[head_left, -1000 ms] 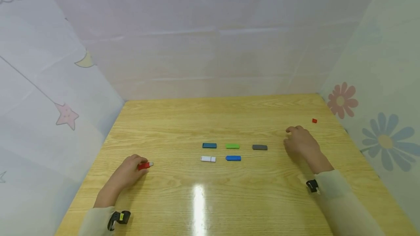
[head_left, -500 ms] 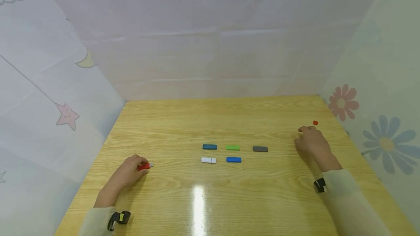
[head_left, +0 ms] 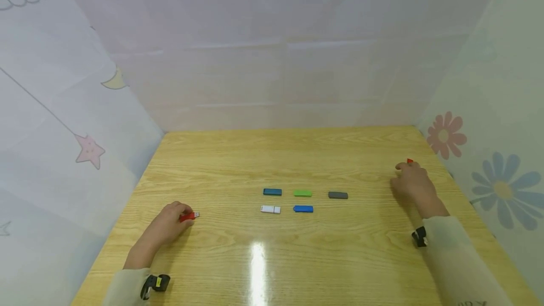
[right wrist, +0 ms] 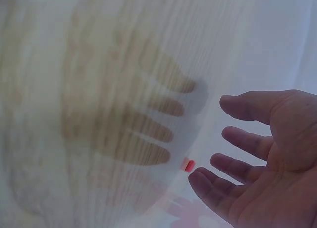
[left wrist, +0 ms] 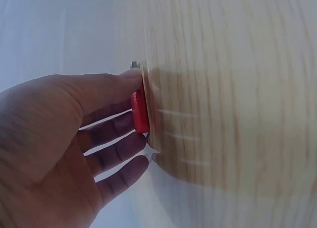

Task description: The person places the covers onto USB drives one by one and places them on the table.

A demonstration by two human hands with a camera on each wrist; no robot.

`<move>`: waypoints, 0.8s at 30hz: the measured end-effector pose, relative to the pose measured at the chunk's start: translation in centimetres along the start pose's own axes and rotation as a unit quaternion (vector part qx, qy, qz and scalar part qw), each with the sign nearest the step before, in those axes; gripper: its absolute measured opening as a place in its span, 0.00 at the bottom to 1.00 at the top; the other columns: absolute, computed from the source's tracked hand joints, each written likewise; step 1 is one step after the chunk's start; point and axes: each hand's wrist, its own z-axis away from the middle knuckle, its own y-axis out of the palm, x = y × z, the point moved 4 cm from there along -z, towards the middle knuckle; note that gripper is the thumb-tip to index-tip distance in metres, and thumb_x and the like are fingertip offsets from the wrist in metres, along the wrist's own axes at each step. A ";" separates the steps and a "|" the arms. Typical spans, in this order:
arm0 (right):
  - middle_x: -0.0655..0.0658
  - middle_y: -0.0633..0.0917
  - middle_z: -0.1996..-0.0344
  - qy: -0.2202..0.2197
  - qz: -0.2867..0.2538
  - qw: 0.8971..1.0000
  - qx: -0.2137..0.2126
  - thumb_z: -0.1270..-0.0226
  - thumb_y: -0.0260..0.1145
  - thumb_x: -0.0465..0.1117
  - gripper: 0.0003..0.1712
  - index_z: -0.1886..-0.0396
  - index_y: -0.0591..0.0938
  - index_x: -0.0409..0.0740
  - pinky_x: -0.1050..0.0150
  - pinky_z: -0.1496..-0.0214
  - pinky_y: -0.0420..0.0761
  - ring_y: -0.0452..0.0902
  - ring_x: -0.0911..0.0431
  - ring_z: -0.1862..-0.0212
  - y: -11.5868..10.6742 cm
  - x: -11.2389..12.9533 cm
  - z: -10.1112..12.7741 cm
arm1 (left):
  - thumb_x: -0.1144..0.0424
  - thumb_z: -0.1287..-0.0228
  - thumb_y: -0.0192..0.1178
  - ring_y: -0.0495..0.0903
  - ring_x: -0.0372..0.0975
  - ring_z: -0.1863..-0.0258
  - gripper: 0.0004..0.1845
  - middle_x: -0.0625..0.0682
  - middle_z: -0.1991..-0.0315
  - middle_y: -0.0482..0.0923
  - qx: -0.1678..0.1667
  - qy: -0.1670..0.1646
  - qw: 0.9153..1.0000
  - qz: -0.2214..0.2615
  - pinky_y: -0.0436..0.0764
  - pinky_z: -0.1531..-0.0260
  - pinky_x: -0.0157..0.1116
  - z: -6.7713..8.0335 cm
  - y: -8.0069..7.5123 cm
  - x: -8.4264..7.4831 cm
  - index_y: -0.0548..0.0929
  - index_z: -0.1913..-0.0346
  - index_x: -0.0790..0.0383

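A red USB stick [head_left: 187,216] lies at the left of the wooden table, its metal plug pointing right. My left hand [head_left: 166,225] pinches it by the sides; in the left wrist view the thumb presses against the red body [left wrist: 140,114] near the plug. On the far right, my right hand [head_left: 414,184] hovers over the table with spread, relaxed fingers, holding nothing. Just beyond it is a small red cap [head_left: 410,160], partly covered by the hand in the head view. The right wrist view shows the cap [right wrist: 189,165] near the fingertips, apart from them.
Mid-table lie several USB sticks in two rows: teal [head_left: 272,192], green [head_left: 302,193] and grey [head_left: 337,195] behind, white [head_left: 270,209] and blue [head_left: 303,209] in front. Printed cloth walls stand at the left, back and right edges.
My right hand has moved right, close to the red cap, and now partly hides it. My left hand keeps its hold on the red USB stick. The head view has shifted slightly.
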 end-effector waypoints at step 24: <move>0.13 0.55 0.38 0.001 -0.003 1.000 -0.008 0.31 0.53 0.40 0.34 0.31 0.61 0.22 0.27 0.47 0.68 0.55 0.19 0.42 -1.4 -2.4 -2.6 | 0.65 0.33 0.67 0.78 0.48 0.57 0.12 0.54 0.57 0.78 -0.020 0.005 1.000 -0.007 0.80 0.55 0.49 0.2 0.0 -0.5 0.83 0.50 0.66</move>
